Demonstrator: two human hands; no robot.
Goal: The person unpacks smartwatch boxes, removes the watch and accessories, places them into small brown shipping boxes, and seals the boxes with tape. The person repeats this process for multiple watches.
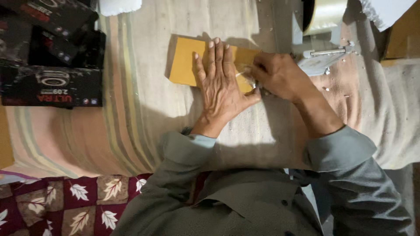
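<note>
Head view recorded a striped woven cloth over the work surface, black glossy boxes at its edge. On it lay a flat yellow cardboard packet. Left hand pressed it flat, fingers spread; right hand pinched clear tape.

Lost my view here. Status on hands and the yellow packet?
Left hand flat on yellow packet. Right hand gripping its right end. Tape dispenser close right, black boxes far left.
</note>
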